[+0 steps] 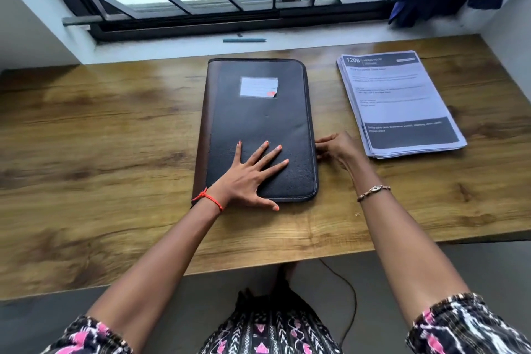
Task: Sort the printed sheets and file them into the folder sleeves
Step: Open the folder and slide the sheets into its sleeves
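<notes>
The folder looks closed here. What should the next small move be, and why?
Probably the right hand, at the right edge of the folder, should draw the zip open: the folder lies closed, the left hand presses it flat, and the sheets sit stacked beside it.

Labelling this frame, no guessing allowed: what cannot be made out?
Head view only.
Sleeves inside the closed black leather zip folder: hidden by its cover.
Writing on the white label on the cover: too blurred.
Lower pages of the stack of printed white sheets: hidden by the top sheet, whose small text is blurred.
Whether the right hand at the folder's right edge pinches anything: hidden by motion blur.
</notes>
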Tool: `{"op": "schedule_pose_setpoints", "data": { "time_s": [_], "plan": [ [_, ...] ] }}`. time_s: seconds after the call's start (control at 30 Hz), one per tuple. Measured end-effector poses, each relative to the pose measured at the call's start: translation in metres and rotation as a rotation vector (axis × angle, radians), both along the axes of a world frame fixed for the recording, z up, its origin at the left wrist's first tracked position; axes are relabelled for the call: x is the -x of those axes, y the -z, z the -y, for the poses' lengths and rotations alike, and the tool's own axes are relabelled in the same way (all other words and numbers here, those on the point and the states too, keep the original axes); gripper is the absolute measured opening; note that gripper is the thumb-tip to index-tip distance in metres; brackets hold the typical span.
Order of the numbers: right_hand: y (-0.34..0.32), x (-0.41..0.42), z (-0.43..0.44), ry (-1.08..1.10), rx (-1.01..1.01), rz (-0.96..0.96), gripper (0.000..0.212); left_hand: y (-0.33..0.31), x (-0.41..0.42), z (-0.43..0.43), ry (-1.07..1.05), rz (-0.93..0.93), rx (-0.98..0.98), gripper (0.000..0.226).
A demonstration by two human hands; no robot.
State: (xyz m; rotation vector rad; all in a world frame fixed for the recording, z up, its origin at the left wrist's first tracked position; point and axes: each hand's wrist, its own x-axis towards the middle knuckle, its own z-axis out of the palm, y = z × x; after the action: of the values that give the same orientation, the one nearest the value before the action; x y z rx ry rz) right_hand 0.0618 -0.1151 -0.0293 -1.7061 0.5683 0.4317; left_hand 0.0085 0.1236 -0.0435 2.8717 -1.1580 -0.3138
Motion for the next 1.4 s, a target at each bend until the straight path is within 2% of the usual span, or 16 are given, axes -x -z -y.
{"op": "schedule_pose_setpoints", "data": {
  "time_s": [0.4, 0.53, 0.7, 0.87, 1.07, 1.2, 1.4],
  "plan": [
    [0.001, 0.039, 0.001, 0.011, -0.05, -0.03, 0.031, 0.008, 0.008, 0.004, -0.048, 0.068, 0.036, 0.098],
    [0.002, 0.053, 0.001, 0.037, -0.095, -0.012, 0.029, 0.007, 0.009, 0.009, -0.078, 0.07, 0.053, 0.095],
    [0.007, 0.074, 0.001, 0.078, -0.168, 0.044, 0.013, 0.007, 0.009, 0.012, -0.086, 0.06, 0.045, 0.088],
    [0.016, 0.087, -0.006, 0.187, -0.092, 0.188, 0.034, 0.006, 0.01, 0.014, -0.09, 0.065, 0.03, 0.084],
    [0.027, 0.1, -0.022, 0.365, 0.038, 0.302, 0.026, 0.006, 0.011, 0.014, -0.089, 0.058, 0.028, 0.084],
    [0.028, 0.107, -0.029, 0.377, 0.109, 0.348, 0.024, 0.004, 0.013, 0.006, -0.079, 0.077, 0.016, 0.085],
    [0.023, 0.112, -0.032, 0.379, 0.161, 0.354, 0.024, 0.002, 0.031, -0.025, -0.21, 0.128, 0.059, 0.093]
  ]
}}
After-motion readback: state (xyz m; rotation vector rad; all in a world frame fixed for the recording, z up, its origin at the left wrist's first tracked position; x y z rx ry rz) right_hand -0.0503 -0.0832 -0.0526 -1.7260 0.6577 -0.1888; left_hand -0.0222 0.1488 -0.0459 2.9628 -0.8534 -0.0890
